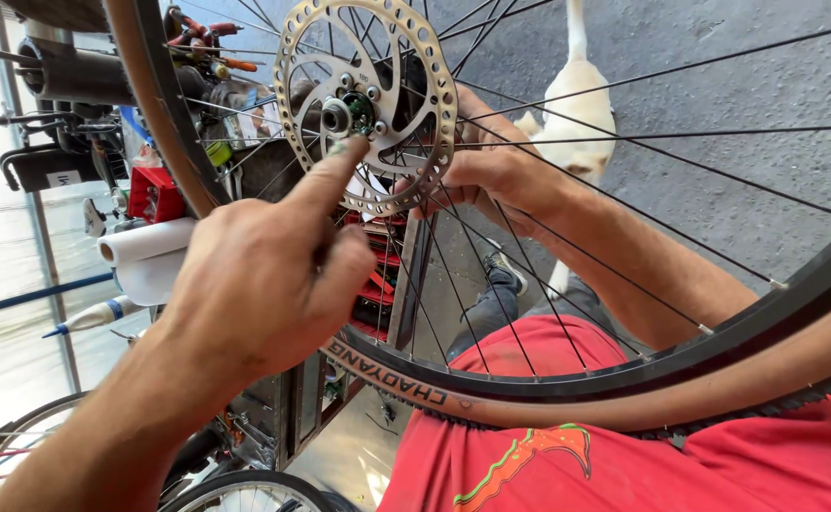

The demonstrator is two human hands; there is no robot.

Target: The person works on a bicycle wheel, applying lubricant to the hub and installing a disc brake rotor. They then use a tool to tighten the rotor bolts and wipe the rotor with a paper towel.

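Wheel [548, 379], one, with one brake disc [406, 57]: I see my left hand [264, 284] gripping nothing, forefinger on the hub [344, 116]; right hand [491, 171] grasps behind the disc.

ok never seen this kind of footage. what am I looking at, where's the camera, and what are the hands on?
There is no machine here: a person works with bare hands, and the single camera sits on their head, looking down. They hold a bicycle wheel close in front of their red shirt. The left hand points its index finger at the hub, in the middle of the perforated brake disc. The right hand reaches behind the spokes and grips near the disc's edge. Behind the wheel stand a paper roll, a red box and cluttered tools. A pale dog stands on the concrete floor. Another wheel shows at the bottom.
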